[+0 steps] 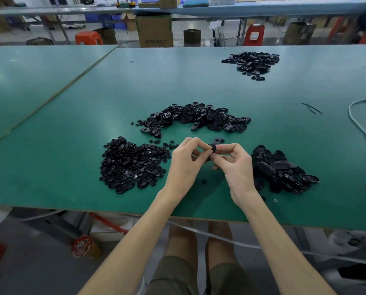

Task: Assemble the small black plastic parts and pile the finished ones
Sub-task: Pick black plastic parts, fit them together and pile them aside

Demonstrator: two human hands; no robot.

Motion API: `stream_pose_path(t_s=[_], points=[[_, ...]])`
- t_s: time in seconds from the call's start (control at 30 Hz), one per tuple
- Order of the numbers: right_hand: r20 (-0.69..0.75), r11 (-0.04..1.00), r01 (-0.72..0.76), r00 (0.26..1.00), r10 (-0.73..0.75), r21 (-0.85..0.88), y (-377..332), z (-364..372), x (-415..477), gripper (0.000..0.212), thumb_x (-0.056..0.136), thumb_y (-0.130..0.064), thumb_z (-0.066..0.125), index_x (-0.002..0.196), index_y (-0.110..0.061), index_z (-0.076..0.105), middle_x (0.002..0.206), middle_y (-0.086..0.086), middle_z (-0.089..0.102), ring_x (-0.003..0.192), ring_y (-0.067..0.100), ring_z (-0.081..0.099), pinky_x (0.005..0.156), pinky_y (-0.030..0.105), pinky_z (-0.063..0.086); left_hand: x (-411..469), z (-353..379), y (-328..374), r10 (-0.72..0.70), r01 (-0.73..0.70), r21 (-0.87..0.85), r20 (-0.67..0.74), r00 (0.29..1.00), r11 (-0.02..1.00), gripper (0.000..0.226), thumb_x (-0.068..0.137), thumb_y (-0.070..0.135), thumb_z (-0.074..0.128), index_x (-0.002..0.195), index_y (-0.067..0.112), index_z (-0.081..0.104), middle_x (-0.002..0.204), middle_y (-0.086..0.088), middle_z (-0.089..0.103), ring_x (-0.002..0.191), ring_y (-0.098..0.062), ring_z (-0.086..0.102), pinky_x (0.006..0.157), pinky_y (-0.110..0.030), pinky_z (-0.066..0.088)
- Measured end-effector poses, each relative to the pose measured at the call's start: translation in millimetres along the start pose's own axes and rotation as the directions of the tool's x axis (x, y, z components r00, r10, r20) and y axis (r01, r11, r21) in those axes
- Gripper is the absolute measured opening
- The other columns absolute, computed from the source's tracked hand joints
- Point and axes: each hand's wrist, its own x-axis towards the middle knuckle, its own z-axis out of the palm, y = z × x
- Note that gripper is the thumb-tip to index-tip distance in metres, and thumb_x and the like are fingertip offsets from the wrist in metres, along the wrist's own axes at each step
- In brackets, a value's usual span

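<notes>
Over the green bench (71,124), btwn the piles, your two hands meet: left hand (186,160) & right hand (235,165) both pinch one small black part (212,148) at the fingertips, other fingers curled. Finished pile (252,61) sits far right, well apart.

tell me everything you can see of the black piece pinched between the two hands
The black piece is small, rounded and matte, seemingly plastic. Most of it is hidden. The left hand and right hand both pinch it at the fingertips, holding it over the green table. Finer parts cannot be made out.
</notes>
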Motion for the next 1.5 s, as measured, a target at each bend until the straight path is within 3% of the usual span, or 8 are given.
stream_pose_path(t_s=[0.13,0.3,0.43,0.53,0.83,1.5], points=[[0.008,1.000,-0.008,1.000,0.008,0.022,0.0,-0.5,-0.1,0.018,0.090,0.008,0.073,0.098,-0.007,0.065,0.094,0.002,0.075,0.086,0.016,0.076,0.065,0.021,0.056,0.1,0.7,0.6,-0.027,0.026,-0.056,-0.018,0.999,0.998,0.018,0.092,0.016,0.074,0.097,0.031,0.064,0.095,0.013,0.068,0.085,-0.013,0.067,0.072,-0.016,0.047],[0.005,0.999,0.004,1.000,-0.004,0.045,-0.6,-1.6,0.5,0.015,0.092,0.007,0.070,0.099,-0.006,0.066,0.099,0.009,0.073,0.088,0.014,0.072,0.070,0.024,0.057,0.8,1.1,2.9,-0.016,0.015,-0.052,-0.022,1.000,0.999,0.014,0.093,0.017,0.074,0.104,0.025,0.071,0.097,0.014,0.072,0.092,-0.009,0.068,0.073,-0.013,0.047],[-0.015,0.999,0.016,1.000,-0.016,0.028,-0.3,-0.6,0.9,0.004,0.097,-0.008,0.071,0.100,-0.006,0.069,0.097,0.006,0.073,0.091,0.016,0.071,0.074,0.029,0.060,1.2,-1.6,5.7,0.023,-0.024,-0.025,-0.056,0.998,0.999,0.015,0.092,0.015,0.074,0.105,0.022,0.075,0.098,0.011,0.071,0.094,-0.007,0.068,0.073,-0.010,0.044],[-0.040,1.000,0.009,0.999,-0.009,-0.003,-0.2,0.0,1.1,0.014,0.098,-0.019,0.071,0.102,-0.006,0.071,0.095,0.008,0.076,0.092,0.022,0.073,0.079,0.034,0.061,1.0,-2.6,8.2,0.025,-0.027,-0.041,-0.052,0.998,0.999,0.015,0.093,0.013,0.074,0.104,0.022,0.076,0.100,0.010,0.071,0.095,-0.007,0.068,0.076,-0.011,0.046],[-0.025,0.999,0.037,0.999,-0.036,0.005,-0.2,-0.7,1.1,0.017,0.098,-0.017,0.071,0.102,0.000,0.069,0.088,0.007,0.074,0.083,0.013,0.071,0.065,0.022,0.054,0.0,-5.9,11.5,-0.006,0.010,-0.139,0.025,1.000,0.990,0.023,0.092,0.008,0.074,0.109,0.021,0.080,0.100,0.010,0.075,0.095,-0.009,0.070,0.075,-0.019,0.050],[-0.017,1.000,0.021,1.000,-0.021,0.014,3.0,-1.4,3.4,0.017,0.098,-0.018,0.070,0.104,-0.003,0.071,0.086,0.004,0.075,0.084,0.015,0.071,0.066,0.024,0.054,3.7,-5.9,3.0,-0.032,0.052,-0.245,0.082,0.996,0.968,0.029,0.092,0.001,0.071,0.113,0.019,0.079,0.102,0.001,0.075,0.097,-0.018,0.072,0.084,-0.028,0.056]])
